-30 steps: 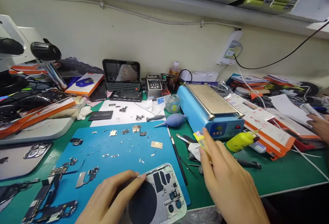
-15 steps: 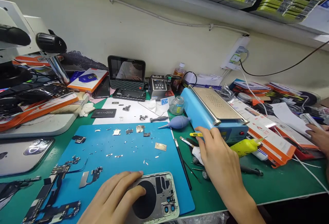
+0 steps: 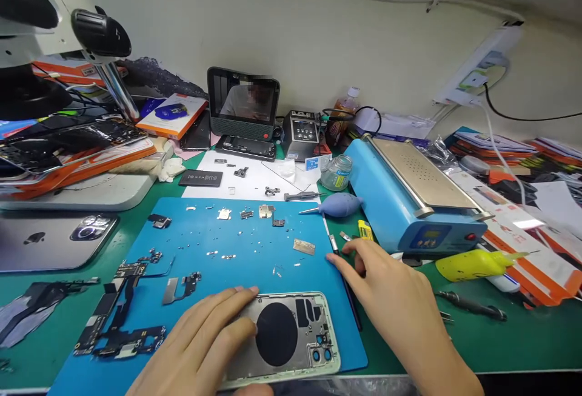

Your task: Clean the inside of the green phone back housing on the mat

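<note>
My left hand holds a pale green phone back housing near the mat's front edge, fingers over its left part and thumb at the near side. A round black patch and camera openings show inside the housing. My right hand is at the mat's right edge, thumb and index finger apart. Its thumb tip is at a thin brush, whose dark handle runs down beside the palm; a firm grip cannot be seen. Just beyond the fingers lies a yellow object, partly hidden.
Small phone parts and screws are spread over the blue mat, with a circuit board at left. A blue air blower, a glass jar, a blue heating plate machine and a yellow-green bottle stand around the right side.
My right hand has moved off the yellow object toward the brush at the mat's edge. My left hand stays on the housing. The view has shifted, and the other person's hand has left it.
</note>
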Demonstrator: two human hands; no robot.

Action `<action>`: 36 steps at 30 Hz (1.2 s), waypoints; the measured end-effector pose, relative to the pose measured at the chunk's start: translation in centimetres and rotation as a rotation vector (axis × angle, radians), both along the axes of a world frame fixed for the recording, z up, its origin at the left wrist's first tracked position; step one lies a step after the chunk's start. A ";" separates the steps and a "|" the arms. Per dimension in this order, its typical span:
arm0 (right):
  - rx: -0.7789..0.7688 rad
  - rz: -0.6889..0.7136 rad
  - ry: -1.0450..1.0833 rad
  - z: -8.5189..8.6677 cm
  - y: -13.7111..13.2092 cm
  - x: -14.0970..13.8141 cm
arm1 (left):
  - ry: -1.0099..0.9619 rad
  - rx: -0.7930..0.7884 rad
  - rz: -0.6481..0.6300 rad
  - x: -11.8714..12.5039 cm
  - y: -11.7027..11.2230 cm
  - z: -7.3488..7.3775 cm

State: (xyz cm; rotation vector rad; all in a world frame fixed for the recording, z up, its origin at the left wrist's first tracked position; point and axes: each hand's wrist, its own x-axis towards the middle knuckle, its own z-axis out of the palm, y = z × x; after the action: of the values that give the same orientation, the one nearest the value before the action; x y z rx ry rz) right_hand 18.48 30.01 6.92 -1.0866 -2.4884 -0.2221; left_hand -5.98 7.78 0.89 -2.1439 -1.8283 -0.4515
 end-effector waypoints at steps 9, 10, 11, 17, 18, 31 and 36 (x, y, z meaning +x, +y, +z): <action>-0.387 -0.140 0.218 0.2 -0.2 -1.1 | -0.383 -0.003 0.046 0.9 -0.5 0.6; -0.415 -0.149 0.286 0.2 -0.4 -1.1 | -0.387 -0.007 0.049 0.9 -0.6 0.6; -0.444 -0.151 0.366 0.2 -0.7 -1.1 | -0.390 -0.012 0.049 0.9 -0.7 0.6; -0.420 -0.095 1.013 -0.3 -3.2 -1.0 | -0.372 -0.023 0.037 0.7 -0.8 0.7; -0.426 -0.090 1.096 -0.4 -3.6 -0.9 | -0.367 -0.025 0.040 0.7 -0.9 0.8; -0.904 0.014 1.158 -2.1 -6.6 0.1 | -0.483 -0.115 0.147 2.6 1.4 2.6; -1.093 -0.018 1.035 -2.1 -6.6 -0.8 | -0.456 -0.142 0.137 2.2 0.5 2.7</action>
State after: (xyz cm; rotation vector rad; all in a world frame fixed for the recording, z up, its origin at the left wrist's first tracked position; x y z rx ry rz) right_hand 17.71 23.44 4.82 -1.1059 -1.5118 1.4506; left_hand -3.79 8.31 3.62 -2.1115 -2.2925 -0.8580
